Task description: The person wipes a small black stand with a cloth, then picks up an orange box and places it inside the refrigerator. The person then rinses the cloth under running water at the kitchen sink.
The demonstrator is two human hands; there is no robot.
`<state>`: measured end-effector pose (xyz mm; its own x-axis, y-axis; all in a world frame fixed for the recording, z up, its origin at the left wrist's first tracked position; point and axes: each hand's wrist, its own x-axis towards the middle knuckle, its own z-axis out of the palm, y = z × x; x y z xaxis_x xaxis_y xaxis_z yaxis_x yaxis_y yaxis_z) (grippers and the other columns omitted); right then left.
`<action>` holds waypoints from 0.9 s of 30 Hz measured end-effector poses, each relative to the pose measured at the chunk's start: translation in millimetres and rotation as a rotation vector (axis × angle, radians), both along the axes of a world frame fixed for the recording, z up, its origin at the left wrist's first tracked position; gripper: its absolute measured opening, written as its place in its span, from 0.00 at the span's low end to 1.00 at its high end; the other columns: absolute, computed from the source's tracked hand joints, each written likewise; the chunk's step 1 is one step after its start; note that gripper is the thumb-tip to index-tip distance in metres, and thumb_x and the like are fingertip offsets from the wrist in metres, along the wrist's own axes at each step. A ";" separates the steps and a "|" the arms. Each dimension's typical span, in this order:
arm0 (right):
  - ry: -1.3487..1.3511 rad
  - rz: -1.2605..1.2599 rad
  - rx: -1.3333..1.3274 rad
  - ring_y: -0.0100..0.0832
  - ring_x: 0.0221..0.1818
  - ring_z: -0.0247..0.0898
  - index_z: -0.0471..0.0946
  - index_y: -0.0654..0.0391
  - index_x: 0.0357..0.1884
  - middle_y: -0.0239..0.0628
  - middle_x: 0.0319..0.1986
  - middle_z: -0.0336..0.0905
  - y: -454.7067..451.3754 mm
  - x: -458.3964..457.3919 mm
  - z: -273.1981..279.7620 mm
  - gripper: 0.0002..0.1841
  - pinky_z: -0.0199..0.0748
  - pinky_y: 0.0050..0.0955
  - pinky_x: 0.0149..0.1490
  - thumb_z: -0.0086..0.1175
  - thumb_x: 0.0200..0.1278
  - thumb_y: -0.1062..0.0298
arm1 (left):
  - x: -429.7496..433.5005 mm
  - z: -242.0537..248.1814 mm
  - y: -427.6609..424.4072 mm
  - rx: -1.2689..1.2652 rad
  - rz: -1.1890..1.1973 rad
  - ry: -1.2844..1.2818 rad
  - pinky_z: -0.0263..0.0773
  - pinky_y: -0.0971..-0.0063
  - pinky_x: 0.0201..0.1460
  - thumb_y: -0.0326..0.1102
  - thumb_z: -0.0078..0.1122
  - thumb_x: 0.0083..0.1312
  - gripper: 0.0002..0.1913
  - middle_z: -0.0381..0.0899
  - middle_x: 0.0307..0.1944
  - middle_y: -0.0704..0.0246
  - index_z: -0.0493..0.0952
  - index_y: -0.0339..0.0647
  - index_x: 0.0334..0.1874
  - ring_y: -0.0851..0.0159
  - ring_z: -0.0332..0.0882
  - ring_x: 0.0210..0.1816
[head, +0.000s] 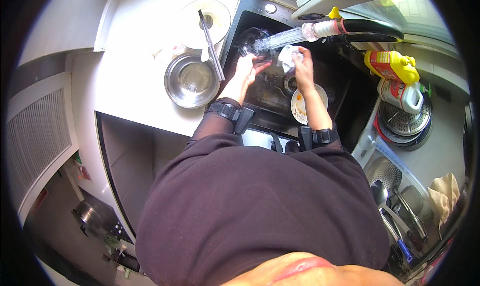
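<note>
In the head view my left hand [247, 69] holds a clear glass bowl [245, 42] tilted in the black sink [262, 94]. Water from the tap [325, 29] pours into that bowl. Bunched up in my right hand [305, 66] is a wet white cloth [287, 60], held apart from the glass. Below my right forearm, partly hidden by it, a white plate [299, 107] with orange and dark food bits lies in the sink beside the drain [290, 85].
On the white counter at left stand a steel bowl [192, 81] and a pale bowl [187, 17], with chopsticks [210, 42] across them. To the right are yellow [392, 65] and white [401, 95] bottles, steamer racks [407, 117] and a utensil bin [401, 166].
</note>
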<state>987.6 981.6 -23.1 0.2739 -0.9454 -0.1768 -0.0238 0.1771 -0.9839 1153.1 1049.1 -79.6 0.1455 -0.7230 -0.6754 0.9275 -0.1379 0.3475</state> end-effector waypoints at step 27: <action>0.662 0.643 -0.243 0.44 0.31 0.73 0.74 0.61 0.27 0.47 0.30 0.74 -9.4 65.4 -8.7 0.08 0.68 0.33 0.36 0.50 0.50 0.67 | -16.2 33.7 20.9 0.166 -0.088 -0.637 0.82 0.64 0.40 0.24 0.49 0.63 0.25 0.66 0.52 0.57 0.54 0.37 0.61 0.59 0.76 0.45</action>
